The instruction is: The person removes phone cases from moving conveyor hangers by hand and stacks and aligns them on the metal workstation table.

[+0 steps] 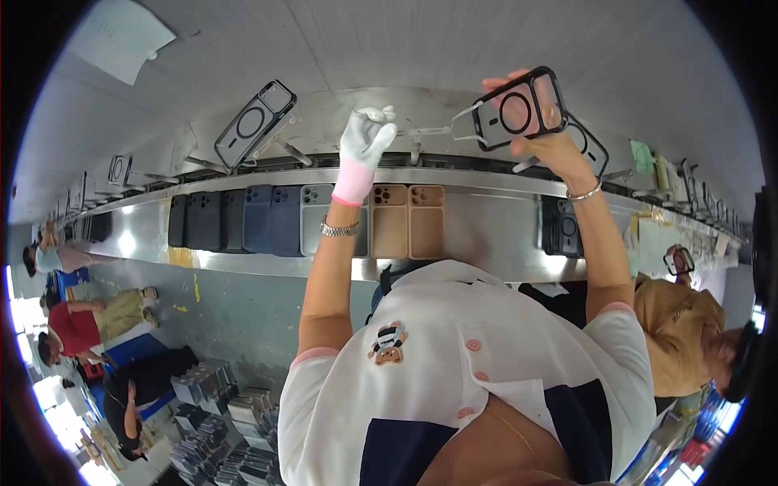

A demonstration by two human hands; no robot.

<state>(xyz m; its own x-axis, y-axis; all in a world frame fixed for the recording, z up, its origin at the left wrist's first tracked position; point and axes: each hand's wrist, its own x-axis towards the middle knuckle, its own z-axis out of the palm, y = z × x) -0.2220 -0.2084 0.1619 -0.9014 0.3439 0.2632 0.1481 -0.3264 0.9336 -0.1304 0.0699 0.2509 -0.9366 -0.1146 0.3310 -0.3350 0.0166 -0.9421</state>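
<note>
My right hand [553,147], bare, holds a clear phone case [514,112] with a black frame and a black ring. Its thumb lies along the lower edge, and the fingers show through the clear back. A white wire holder [464,125] touches the case's left side. To the left, my left hand [369,136] wears a white glove with a pink cuff; its fingers are curled in and nothing shows in them. Another clear phone case [254,121] hangs tilted on a holder farther left. Behind my right wrist, a similar case [598,154] is partly hidden.
A row of phone cases in black, dark blue [271,220], grey and tan [408,231] lies on the metal bench [490,235]. Dark cases [562,229] lie at the right. Holders line the rail. A co-worker [681,332] is close on my right.
</note>
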